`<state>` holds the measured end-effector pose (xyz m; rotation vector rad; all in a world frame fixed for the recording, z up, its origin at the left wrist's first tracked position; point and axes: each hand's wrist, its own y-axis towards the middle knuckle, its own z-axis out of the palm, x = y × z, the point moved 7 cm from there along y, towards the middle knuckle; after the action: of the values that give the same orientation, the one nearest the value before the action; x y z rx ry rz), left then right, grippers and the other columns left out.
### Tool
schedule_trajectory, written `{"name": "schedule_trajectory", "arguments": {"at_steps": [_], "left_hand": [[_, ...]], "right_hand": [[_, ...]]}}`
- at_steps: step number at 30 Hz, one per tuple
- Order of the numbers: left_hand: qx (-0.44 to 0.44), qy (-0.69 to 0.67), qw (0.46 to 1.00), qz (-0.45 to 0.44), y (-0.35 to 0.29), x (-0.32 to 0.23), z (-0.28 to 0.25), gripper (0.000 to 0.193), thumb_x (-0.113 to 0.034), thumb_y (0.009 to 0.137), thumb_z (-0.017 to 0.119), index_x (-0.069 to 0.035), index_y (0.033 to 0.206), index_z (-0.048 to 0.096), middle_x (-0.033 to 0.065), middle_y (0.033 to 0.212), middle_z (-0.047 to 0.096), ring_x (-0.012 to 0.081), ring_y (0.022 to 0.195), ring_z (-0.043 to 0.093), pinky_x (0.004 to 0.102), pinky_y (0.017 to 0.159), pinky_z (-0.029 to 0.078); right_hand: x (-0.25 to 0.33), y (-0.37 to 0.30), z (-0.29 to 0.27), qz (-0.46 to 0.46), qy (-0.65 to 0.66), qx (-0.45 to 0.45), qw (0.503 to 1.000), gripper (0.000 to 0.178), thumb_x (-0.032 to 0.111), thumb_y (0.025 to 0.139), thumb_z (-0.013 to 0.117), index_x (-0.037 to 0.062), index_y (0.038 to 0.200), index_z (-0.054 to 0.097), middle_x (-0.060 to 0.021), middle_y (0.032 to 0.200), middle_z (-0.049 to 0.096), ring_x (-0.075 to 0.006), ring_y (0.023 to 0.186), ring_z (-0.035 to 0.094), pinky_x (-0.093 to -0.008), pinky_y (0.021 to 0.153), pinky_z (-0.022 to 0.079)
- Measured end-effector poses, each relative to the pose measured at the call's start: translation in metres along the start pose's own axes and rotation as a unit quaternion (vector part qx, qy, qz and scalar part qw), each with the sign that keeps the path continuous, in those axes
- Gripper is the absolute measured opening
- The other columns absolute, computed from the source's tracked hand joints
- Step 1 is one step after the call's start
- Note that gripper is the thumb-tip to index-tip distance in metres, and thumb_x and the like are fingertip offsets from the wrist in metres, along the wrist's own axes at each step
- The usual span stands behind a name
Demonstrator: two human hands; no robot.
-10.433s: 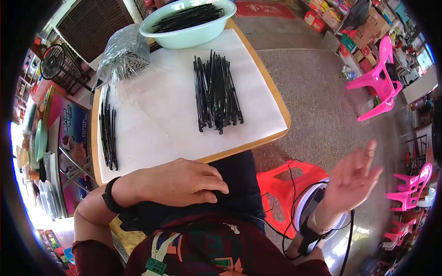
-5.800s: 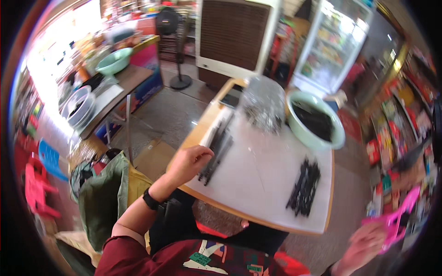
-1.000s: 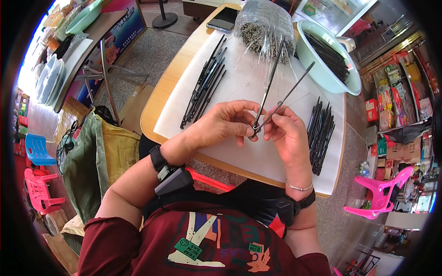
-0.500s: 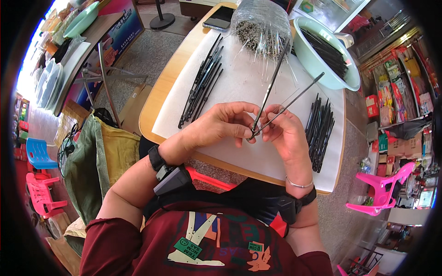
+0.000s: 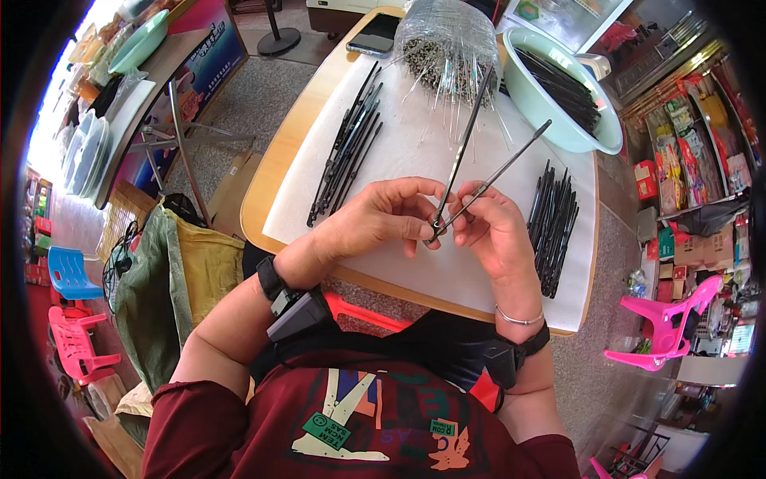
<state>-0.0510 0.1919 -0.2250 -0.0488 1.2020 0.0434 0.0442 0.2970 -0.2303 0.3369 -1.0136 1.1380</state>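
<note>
My left hand [image 5: 375, 219] and my right hand [image 5: 491, 231] meet above the near part of a table [image 5: 275, 172] covered with white paper. Together they pinch the lower ends of two thin dark metal rods [image 5: 471, 136], which fan out upward in a V; the second rod [image 5: 511, 164] leans right. A pile of black rods [image 5: 347, 152] lies left of my hands. Another pile of black rods [image 5: 554, 223] lies to the right.
A clear bag of thin metal pins [image 5: 451, 52] and a pale green bowl [image 5: 535, 100] holding more black rods stand at the table's far side. A phone [image 5: 375, 36] lies at the far edge. Green and yellow sacks [image 5: 167, 279] stand at my left, a pink chair [image 5: 666, 331] at my right.
Over ten seconds my view swung around and my hands came together on the two rods. In the last second they only shifted slightly with the rods still pinched.
</note>
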Motion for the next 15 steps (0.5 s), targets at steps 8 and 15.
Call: {"name": "schedule_trajectory", "arguments": {"at_steps": [8,15], "left_hand": [[0.005,-0.003,1.000,-0.004,0.0007,0.0003,-0.0011,0.042,0.004,0.085,0.060,-0.003,0.125,0.050,0.0078,0.091,0.064,0.0135,0.082,0.065,0.0222,0.060,0.052],[-0.032,-0.005,0.999,-0.023,-0.0009,-0.0051,0.0023,0.023,0.000,0.084,0.060,-0.003,0.107,0.054,0.0047,0.086,0.060,0.0118,0.076,0.061,0.0231,0.061,0.049]], "right_hand": [[-0.0016,0.0029,-0.0022,0.003,0.001,-0.001,1.000,0.012,0.006,0.085,0.052,-0.0002,0.093,0.058,-0.0092,0.081,0.063,-0.0138,0.064,0.061,-0.0273,0.052,0.052],[0.0080,-0.0028,0.0058,-0.055,-0.073,-0.026,0.995,0.011,0.006,0.086,0.052,0.0001,0.092,0.058,-0.0075,0.082,0.062,-0.0123,0.064,0.060,-0.0268,0.055,0.052]]}}
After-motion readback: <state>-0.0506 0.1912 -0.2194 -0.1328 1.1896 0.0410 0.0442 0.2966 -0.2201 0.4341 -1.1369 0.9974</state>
